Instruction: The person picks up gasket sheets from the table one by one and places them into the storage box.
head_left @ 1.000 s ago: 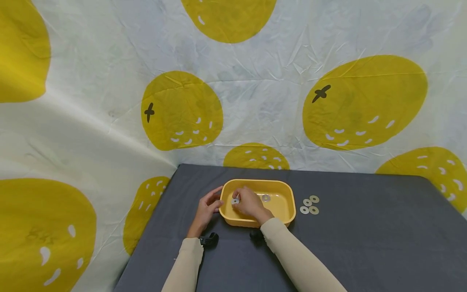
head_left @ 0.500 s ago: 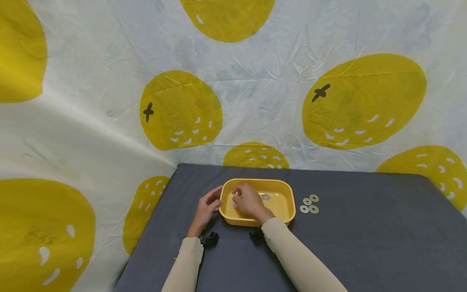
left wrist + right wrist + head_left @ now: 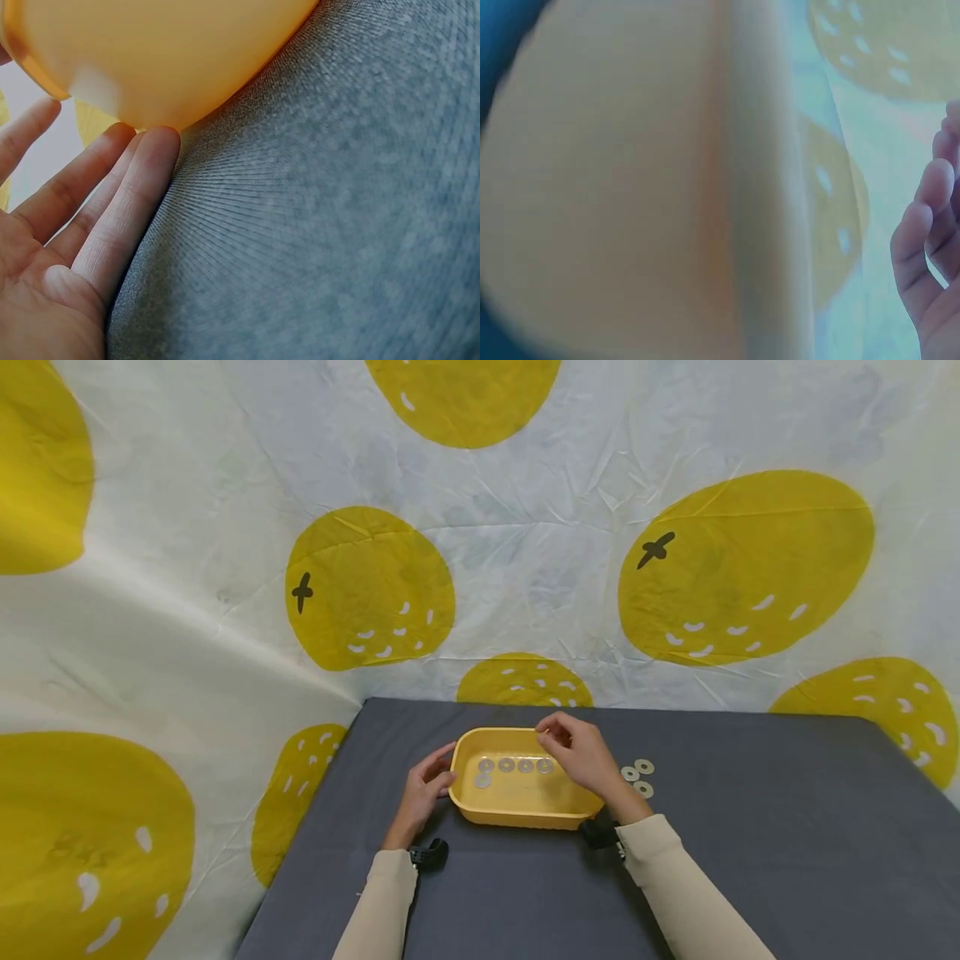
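Note:
A yellow rectangular tray [image 3: 517,818] sits on the dark cloth. Flat metal washers [image 3: 526,766] lie inside it, several in a row along the back and one washer [image 3: 483,781] below the row's left end. My left hand [image 3: 422,793] rests at the tray's left end. In the left wrist view its fingers [image 3: 124,217] are nearly straight, tips at the outer wall. Over the tray's right end is my right hand [image 3: 581,756], fingers loosely bent with nothing between them; the right wrist view shows its bent fingers [image 3: 915,255] beside the blurred tray wall [image 3: 757,187].
Right of the tray, more loose washers [image 3: 643,767] lie close together on the cloth, partly behind the right wrist. The dark table [image 3: 750,827] extends to the right. A white curtain [image 3: 540,585] with yellow fruit prints hangs behind and at the left.
My right hand has left the washer at the tray's lower left, then risen and moved right, uncovering the row. The left hand has stayed at the tray's left end.

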`<state>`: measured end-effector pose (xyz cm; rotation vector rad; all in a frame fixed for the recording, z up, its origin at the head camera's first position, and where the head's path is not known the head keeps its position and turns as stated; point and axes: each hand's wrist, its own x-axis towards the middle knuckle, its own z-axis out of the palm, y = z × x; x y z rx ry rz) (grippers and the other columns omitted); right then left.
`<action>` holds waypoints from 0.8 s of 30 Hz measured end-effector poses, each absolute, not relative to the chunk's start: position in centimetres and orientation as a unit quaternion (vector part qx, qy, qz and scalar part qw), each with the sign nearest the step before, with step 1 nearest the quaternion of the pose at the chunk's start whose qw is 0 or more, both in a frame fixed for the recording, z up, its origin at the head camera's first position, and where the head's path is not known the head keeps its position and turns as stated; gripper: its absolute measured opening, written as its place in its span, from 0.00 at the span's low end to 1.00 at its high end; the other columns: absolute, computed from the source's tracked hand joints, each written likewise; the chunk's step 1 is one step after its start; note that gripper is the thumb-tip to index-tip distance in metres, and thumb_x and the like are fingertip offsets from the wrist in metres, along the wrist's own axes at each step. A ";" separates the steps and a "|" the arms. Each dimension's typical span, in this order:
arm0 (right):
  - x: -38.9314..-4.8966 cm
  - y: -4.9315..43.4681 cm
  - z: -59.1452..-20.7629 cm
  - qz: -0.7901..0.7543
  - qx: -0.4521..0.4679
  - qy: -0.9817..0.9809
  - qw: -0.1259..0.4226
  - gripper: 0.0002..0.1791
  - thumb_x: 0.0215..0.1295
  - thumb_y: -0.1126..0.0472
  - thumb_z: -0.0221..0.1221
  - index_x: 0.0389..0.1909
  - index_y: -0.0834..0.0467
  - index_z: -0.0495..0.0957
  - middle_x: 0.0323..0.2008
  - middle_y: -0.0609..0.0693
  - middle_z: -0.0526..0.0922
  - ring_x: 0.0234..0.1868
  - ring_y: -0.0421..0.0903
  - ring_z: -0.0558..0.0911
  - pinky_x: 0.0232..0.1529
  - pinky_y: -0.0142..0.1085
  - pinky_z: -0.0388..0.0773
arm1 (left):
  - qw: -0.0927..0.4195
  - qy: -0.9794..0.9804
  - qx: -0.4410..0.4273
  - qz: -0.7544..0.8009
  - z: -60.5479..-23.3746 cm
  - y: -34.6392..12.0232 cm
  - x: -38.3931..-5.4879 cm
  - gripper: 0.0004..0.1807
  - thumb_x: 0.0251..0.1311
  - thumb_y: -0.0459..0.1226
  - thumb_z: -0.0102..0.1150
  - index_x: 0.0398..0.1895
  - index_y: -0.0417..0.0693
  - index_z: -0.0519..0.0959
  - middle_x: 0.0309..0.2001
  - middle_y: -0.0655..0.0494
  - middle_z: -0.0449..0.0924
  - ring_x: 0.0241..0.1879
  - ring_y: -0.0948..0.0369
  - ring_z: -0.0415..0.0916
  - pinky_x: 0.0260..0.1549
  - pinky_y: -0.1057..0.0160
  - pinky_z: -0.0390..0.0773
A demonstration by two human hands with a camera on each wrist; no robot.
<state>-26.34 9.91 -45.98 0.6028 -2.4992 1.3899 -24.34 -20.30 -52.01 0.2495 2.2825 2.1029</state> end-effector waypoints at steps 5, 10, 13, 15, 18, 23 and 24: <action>-26.8 15.1 -45.9 0.455 0.155 -0.866 0.138 0.10 0.73 0.56 0.61 0.48 0.57 0.83 0.33 0.51 0.81 0.29 0.44 0.75 0.30 0.33 0.73 | 0.003 0.734 0.081 0.674 -51.4 -20.6 -24.6 0.29 0.69 0.29 0.56 0.74 0.45 0.70 0.61 0.28 0.76 0.58 0.33 0.76 0.43 0.62 0.86; -27.2 18.9 -47.0 0.447 0.105 -0.879 0.130 0.12 0.74 0.54 0.60 0.50 0.57 0.82 0.35 0.54 0.81 0.31 0.45 0.75 0.30 0.33 0.73 | 0.001 0.734 0.083 0.674 -50.9 -20.8 -24.6 0.29 0.70 0.29 0.56 0.74 0.45 0.70 0.62 0.31 0.77 0.59 0.34 0.76 0.46 0.57 0.87; -27.3 20.7 -48.1 0.440 0.087 -0.885 0.123 0.14 0.74 0.55 0.60 0.51 0.60 0.82 0.34 0.54 0.80 0.30 0.43 0.74 0.29 0.33 0.72 | 0.003 0.740 0.084 0.668 -51.0 -20.8 -24.5 0.29 0.70 0.31 0.57 0.74 0.46 0.70 0.61 0.32 0.77 0.57 0.38 0.78 0.44 0.60 0.87; -27.3 21.7 -48.8 0.442 0.080 -0.887 0.111 0.15 0.74 0.55 0.59 0.51 0.62 0.81 0.34 0.56 0.80 0.30 0.43 0.75 0.29 0.33 0.73 | -0.003 0.742 0.080 0.665 -51.2 -20.8 -24.4 0.29 0.69 0.31 0.57 0.74 0.45 0.70 0.60 0.32 0.78 0.54 0.42 0.81 0.42 0.62 0.86; -27.2 23.0 -49.9 0.433 0.074 -0.894 0.086 0.16 0.74 0.57 0.59 0.53 0.65 0.80 0.36 0.57 0.82 0.31 0.44 0.77 0.29 0.33 0.74 | -0.002 0.742 0.078 0.666 -51.6 -20.6 -24.2 0.29 0.69 0.30 0.57 0.74 0.45 0.71 0.60 0.32 0.78 0.52 0.45 0.81 0.40 0.64 0.86; -27.3 24.4 -51.4 0.379 0.067 -0.921 0.057 0.15 0.72 0.59 0.61 0.53 0.65 0.80 0.37 0.57 0.83 0.36 0.47 0.79 0.33 0.37 0.74 | 0.009 0.737 0.086 0.670 -52.0 -20.3 -24.1 0.30 0.69 0.30 0.56 0.75 0.44 0.69 0.61 0.30 0.76 0.55 0.37 0.78 0.40 0.65 0.86; -27.4 24.6 -51.6 0.365 0.070 -0.927 0.053 0.16 0.72 0.59 0.61 0.53 0.65 0.80 0.37 0.56 0.82 0.36 0.48 0.79 0.34 0.38 0.73 | 0.006 0.736 0.086 0.671 -52.1 -20.3 -24.1 0.30 0.69 0.29 0.56 0.75 0.44 0.69 0.61 0.29 0.76 0.56 0.35 0.78 0.40 0.65 0.86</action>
